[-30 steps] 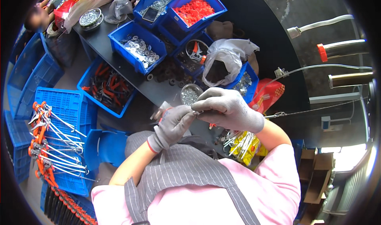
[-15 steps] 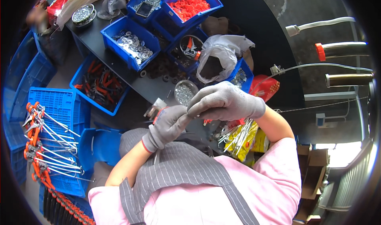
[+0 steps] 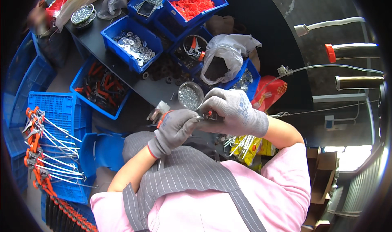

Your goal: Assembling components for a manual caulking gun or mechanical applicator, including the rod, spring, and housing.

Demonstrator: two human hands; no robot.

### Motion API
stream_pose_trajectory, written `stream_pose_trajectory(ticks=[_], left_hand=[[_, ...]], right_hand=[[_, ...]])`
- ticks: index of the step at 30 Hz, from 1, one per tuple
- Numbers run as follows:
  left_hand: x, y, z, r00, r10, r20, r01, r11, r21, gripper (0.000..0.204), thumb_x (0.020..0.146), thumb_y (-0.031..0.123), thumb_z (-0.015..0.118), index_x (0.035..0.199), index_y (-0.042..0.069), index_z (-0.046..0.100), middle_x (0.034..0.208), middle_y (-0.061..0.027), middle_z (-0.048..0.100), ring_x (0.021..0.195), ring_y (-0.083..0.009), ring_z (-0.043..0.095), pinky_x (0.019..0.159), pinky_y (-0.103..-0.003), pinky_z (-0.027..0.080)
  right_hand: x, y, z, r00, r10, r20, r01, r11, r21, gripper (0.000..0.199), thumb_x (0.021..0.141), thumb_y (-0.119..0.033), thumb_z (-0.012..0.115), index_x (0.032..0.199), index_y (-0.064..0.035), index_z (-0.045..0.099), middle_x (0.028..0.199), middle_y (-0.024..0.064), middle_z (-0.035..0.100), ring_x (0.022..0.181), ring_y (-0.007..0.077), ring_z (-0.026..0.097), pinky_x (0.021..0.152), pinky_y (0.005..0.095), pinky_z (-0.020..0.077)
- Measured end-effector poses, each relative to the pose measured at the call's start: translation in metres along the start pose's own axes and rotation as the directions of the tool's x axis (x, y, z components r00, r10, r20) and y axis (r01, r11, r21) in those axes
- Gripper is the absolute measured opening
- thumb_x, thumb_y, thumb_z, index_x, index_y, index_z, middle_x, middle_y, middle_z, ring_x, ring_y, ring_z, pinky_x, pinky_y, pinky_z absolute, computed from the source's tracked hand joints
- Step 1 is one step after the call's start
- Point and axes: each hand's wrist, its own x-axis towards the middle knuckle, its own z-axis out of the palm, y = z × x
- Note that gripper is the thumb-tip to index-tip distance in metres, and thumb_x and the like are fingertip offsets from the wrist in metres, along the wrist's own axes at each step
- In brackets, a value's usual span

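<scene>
Both my hands wear grey knit gloves and meet in front of my chest. My left hand and my right hand pinch the same small metal part with an orange-red piece, mostly hidden between the fingers. Just beyond the fingers stands a small round metal bowl of shiny little fasteners on the dark workbench.
Blue bins hold washers, orange plastic parts and orange-handled tools. A white bag lies in another bin. A blue crate on the left carries long metal rods with orange handles. A yellow pack of rods lies by my right elbow.
The view has shifted slightly, so the bench sits higher in frame. My hands stay together on the small part, fingers working it near the bowl.
</scene>
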Motion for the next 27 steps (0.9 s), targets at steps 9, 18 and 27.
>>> stream_pose_trajectory(ticks=[9, 18, 27], left_hand=[[0.000, 0.001, 0.008, 0.995, -0.062, 0.078, 0.061, 0.998, 0.013, 0.035, 0.113, 0.035, 0.065, 0.105, 0.002, 0.073, 0.088, -0.0148, 0.071, 0.078, -0.0328, 0.071, 0.071, -0.042, 0.055], [-0.008, -0.003, 0.024, 1.000, 0.025, 0.011, -0.025, 0.999, 0.045, 0.033, 0.112, 0.034, 0.064, 0.104, 0.003, 0.073, 0.088, -0.0162, 0.070, 0.077, -0.0371, 0.070, 0.070, -0.044, 0.054], [-0.014, 0.002, 0.023, 1.000, 0.024, 0.009, -0.025, 0.997, 0.073, 0.037, 0.113, 0.038, 0.064, 0.103, 0.003, 0.072, 0.086, -0.0141, 0.070, 0.076, -0.0345, 0.069, 0.070, -0.042, 0.053]], right_hand=[[-0.010, 0.011, -0.010, 0.988, -0.098, 0.120, 0.083, 0.989, 0.125, 0.032, 0.096, -0.036, 0.084, 0.113, -0.0088, 0.079, 0.086, 0.0093, 0.070, 0.074, 0.0309, 0.074, 0.064, 0.0407, 0.0568], [-0.016, -0.010, -0.012, 0.997, -0.035, -0.065, 0.039, 0.997, 0.059, 0.036, 0.094, -0.040, 0.086, 0.085, -0.0074, 0.074, 0.073, 0.0088, 0.067, 0.059, 0.0307, 0.068, 0.055, 0.0397, 0.0520], [-0.037, 0.002, -0.012, 0.985, -0.104, -0.136, 0.147, 0.921, 0.361, 0.042, 0.098, -0.027, 0.075, 0.130, 0.0000, 0.073, 0.117, 0.0226, 0.070, 0.103, 0.0399, 0.074, 0.090, 0.0428, 0.0593]])
